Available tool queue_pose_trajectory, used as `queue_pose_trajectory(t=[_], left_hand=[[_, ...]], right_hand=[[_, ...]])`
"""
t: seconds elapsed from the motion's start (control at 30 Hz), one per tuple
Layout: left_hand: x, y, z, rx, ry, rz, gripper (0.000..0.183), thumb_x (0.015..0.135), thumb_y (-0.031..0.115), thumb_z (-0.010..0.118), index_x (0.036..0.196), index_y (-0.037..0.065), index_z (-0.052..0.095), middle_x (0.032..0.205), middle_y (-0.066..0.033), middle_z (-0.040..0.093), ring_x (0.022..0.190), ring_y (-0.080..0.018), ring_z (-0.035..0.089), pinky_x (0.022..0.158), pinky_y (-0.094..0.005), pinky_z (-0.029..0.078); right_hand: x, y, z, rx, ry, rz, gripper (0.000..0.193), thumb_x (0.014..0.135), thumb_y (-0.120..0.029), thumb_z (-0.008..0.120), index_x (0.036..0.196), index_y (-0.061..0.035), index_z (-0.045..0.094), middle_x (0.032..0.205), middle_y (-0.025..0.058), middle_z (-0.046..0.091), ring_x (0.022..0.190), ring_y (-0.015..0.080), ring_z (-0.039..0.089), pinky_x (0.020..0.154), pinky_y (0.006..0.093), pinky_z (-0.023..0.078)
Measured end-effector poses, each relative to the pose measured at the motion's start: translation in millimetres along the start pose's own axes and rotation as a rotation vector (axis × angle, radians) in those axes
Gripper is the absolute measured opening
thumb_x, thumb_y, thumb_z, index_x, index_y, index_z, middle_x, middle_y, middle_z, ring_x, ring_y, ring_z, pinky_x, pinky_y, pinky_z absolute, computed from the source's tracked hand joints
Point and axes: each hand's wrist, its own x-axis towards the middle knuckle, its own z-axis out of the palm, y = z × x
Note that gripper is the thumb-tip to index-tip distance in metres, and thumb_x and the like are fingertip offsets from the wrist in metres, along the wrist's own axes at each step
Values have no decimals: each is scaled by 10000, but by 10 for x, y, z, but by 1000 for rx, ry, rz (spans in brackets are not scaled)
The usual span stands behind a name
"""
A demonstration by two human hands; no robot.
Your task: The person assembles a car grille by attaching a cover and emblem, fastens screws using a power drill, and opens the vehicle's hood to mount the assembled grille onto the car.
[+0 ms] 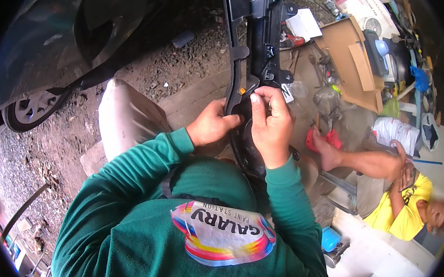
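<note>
A long black plastic car trim part (265,54) stretches from my lap up past the top of the head view, with ribs and clip mounts along it. My left hand (212,125) is closed round its left edge, the thumb lying over the inner face. On the other side my right hand (272,122) is above the part, thumb and forefinger pinched together at a small dark piece too hard to make out. Just left of those fingertips sits a small orange clip (243,91) on the part. The lower end of the part is partly hidden behind my hands.
A dark car (49,34) stands at the left over gravel. To the right are a red cordless drill (292,41), an open cardboard box (348,60) and scattered tools (322,68). A person in a yellow shirt (408,205) sits nearby, a bare leg stretched toward me.
</note>
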Motion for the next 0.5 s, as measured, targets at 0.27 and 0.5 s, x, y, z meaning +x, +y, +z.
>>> queue_pose_trajectory(t=[0.27,0.5], left_hand=[[-21,69,13,-12,-22,8,262,1009,107,689,1238,-17,705,1051,-11,725,953,-113,658,838,-308,550],[29,-54,-47,-85,-66,-12,349,1005,46,661,1341,-49,643,1175,-74,739,1062,-158,694,941,-345,577]], right_hand=[[-33,-30,-1,37,-21,65,132,984,-43,762,1089,-22,685,877,103,752,745,210,750,667,346,580],[5,-17,-11,29,-25,29,109,990,-31,761,1070,-17,687,917,116,767,806,222,778,696,351,599]])
